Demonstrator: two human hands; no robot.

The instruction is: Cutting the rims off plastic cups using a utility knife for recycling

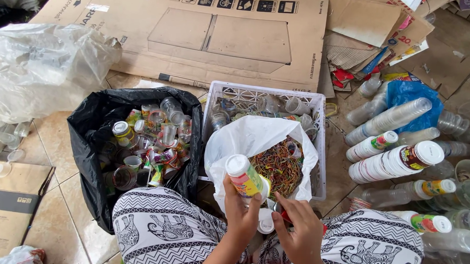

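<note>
Small red-and-silver item (283,213) under the right hand (300,230), mostly hidden, unidentifiable.

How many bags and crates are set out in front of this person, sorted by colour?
Black bag of cups: 1
White bag of coloured bands: 1
Clear bag: 1
Blue bag: 1
White crate: 1
Total: 5

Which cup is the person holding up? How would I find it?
Start at the white plastic crate in the middle, with the white bag of colourful bands in it. Just below the bag, the left hand holds the cup. Unlike the clear stacked cups nearby, it has a yellow-and-red label and a white lid.
</note>
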